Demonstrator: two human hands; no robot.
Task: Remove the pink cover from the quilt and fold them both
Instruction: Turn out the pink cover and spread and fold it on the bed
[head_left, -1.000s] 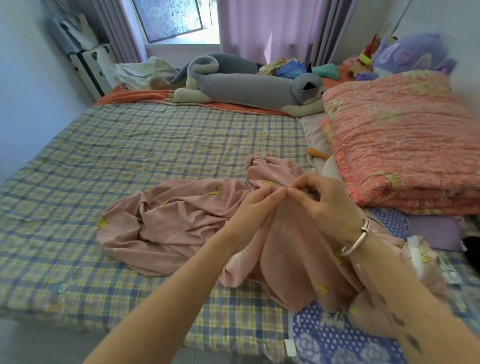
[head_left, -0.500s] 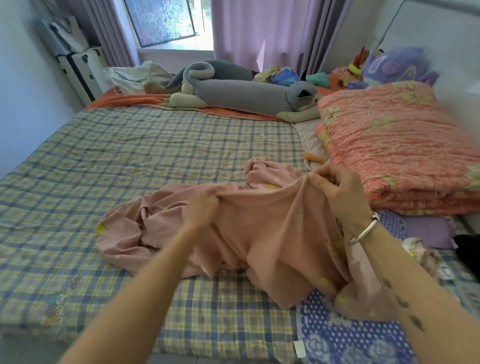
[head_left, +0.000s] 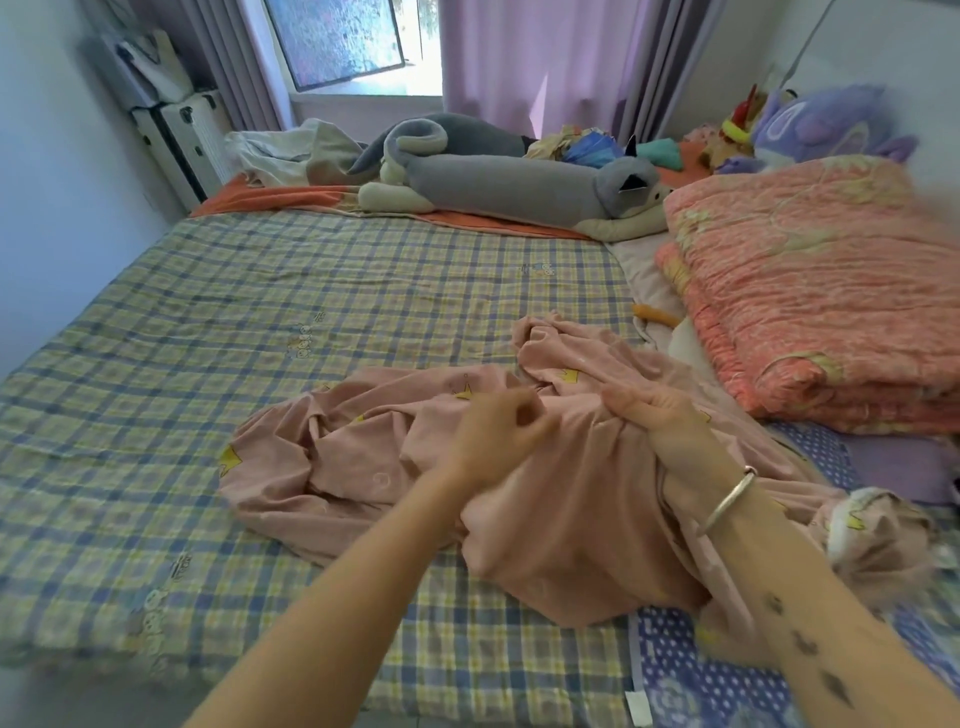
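Note:
The pink cover (head_left: 363, 457), printed with small yellow crowns, lies crumpled on the checked bed sheet (head_left: 260, 322) in front of me. My right hand (head_left: 657, 421), with a silver bangle on its wrist, grips a bunched fold of the cover and holds it slightly off the bed. My left hand (head_left: 498, 431) is blurred and sits just left of it, its fingers curled over the cover's upper edge. The coral quilt (head_left: 831, 312) lies folded in a thick stack at the right side of the bed, apart from the cover.
A long grey plush toy (head_left: 509, 182) and an orange blanket (head_left: 291, 200) lie across the far end of the bed. Stuffed toys (head_left: 826, 124) sit behind the quilt. A blue dotted sheet (head_left: 701, 686) covers the near right corner. A white case (head_left: 182, 140) stands by the left wall.
My left hand slid out left along the cover's edge, then came back close to my right hand. The right hand kept its grip and the fabric between the hands went slack.

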